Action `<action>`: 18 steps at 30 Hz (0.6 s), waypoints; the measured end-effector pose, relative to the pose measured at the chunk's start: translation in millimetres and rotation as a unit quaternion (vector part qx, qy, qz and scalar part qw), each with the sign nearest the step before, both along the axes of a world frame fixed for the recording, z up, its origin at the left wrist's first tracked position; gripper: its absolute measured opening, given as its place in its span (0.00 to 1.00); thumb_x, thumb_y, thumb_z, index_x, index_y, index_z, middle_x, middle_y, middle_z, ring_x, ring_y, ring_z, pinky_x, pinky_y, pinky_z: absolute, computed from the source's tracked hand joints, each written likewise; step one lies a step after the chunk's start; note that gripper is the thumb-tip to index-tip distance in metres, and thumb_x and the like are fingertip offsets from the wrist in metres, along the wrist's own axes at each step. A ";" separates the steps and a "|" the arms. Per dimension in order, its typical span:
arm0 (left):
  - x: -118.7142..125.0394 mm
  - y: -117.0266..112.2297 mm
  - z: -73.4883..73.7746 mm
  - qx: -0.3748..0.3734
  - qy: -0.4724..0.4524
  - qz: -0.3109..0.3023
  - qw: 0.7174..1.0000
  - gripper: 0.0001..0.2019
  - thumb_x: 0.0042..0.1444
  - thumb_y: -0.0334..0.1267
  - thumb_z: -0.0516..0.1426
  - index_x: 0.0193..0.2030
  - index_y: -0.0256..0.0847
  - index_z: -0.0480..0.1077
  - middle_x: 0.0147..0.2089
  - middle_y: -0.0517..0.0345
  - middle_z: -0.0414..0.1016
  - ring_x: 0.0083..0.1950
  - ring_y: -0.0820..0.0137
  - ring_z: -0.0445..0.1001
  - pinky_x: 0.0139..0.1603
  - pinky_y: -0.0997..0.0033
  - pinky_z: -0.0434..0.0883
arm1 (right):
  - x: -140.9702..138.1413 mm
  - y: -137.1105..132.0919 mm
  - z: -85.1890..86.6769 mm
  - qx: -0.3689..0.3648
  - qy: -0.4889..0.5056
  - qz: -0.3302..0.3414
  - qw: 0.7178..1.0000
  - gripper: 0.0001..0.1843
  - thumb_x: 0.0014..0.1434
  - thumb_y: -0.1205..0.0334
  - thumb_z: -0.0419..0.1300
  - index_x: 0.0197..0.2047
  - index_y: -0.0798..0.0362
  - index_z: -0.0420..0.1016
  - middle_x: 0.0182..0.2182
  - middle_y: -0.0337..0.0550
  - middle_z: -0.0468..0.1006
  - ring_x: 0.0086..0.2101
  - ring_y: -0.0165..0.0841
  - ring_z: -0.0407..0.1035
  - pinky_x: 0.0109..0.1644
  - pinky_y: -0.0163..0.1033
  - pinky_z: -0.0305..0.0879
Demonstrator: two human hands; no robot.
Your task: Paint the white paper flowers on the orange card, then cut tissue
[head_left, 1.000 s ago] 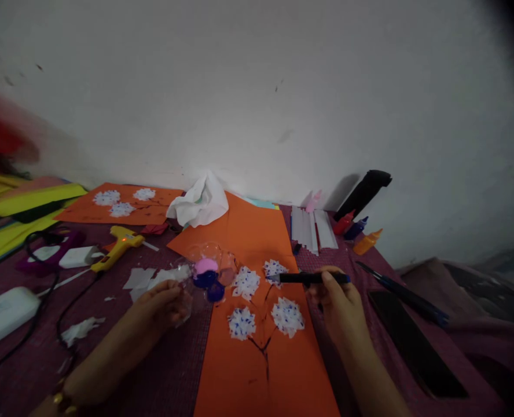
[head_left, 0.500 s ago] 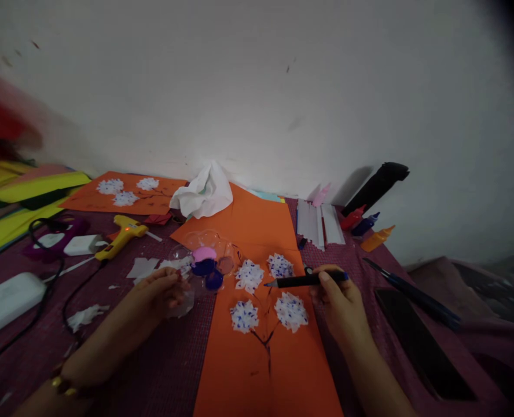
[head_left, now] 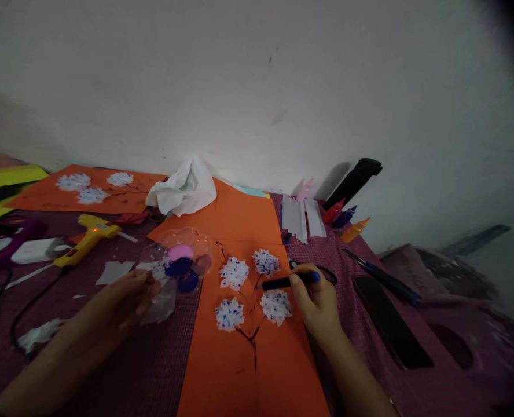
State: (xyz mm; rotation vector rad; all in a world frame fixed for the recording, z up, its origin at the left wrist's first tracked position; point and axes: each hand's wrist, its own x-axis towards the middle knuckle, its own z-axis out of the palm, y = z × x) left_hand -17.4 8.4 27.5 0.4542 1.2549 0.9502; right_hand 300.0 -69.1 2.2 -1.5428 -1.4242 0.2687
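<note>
My right hand [head_left: 315, 301] is closed around a black marker [head_left: 288, 282] with a blue end, its tip pointing left over an orange paper sheet [head_left: 257, 359]. That sheet carries several white flowers with blue dots [head_left: 234, 273] and a drawn dark branch. My left hand [head_left: 122, 301] rests on the maroon cloth at the sheet's left, fingers curled on a scrap of white tissue [head_left: 161, 301]. Just beyond it stands a clear paint palette [head_left: 183, 255] with pink and blue paint.
A yellow glue gun [head_left: 85, 238], white adapter [head_left: 35, 250] and cables lie at the left. A second orange sheet with flowers [head_left: 87, 191], a white cloth [head_left: 181, 191], white paper strips [head_left: 300, 214], paint bottles [head_left: 344, 223], a brush [head_left: 381, 269] and a dark phone [head_left: 389, 321] surround the work.
The view has shifted right and slightly up. My right hand with the marker has moved left toward the flowers. My left hand stays by the palette.
</note>
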 end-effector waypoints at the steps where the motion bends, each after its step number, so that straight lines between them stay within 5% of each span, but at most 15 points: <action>1: -0.2 0.7 -1.1 -0.009 0.006 -0.002 1.000 0.06 0.51 0.26 0.59 0.34 0.38 0.75 0.31 0.58 0.77 0.27 0.73 0.73 0.24 0.78 0.72 | 0.3 0.1 0.0 -0.001 -0.007 -0.001 1.000 0.06 0.63 0.59 0.55 0.35 0.50 0.70 0.25 0.37 0.72 0.26 0.32 0.66 0.30 0.35 0.60; 12: -7.5 0.9 -10.1 0.024 0.001 -0.064 0.998 0.02 0.52 0.30 0.60 0.32 0.39 0.74 0.29 0.60 0.75 0.23 0.75 0.68 0.24 0.78 0.72 | -1.5 -0.2 -4.2 -0.026 0.011 0.013 1.000 0.06 0.63 0.59 0.55 0.36 0.50 0.69 0.26 0.38 0.73 0.26 0.32 0.68 0.30 0.36 0.61; 18: 0.5 -0.7 3.2 0.013 0.010 -0.054 0.998 0.06 0.54 0.26 0.57 0.29 0.38 0.72 0.26 0.60 0.73 0.22 0.75 0.67 0.22 0.79 0.70 | -2.6 1.6 -2.4 -0.039 -0.002 0.014 0.999 0.06 0.63 0.59 0.55 0.35 0.49 0.69 0.25 0.37 0.73 0.25 0.32 0.68 0.29 0.36 0.61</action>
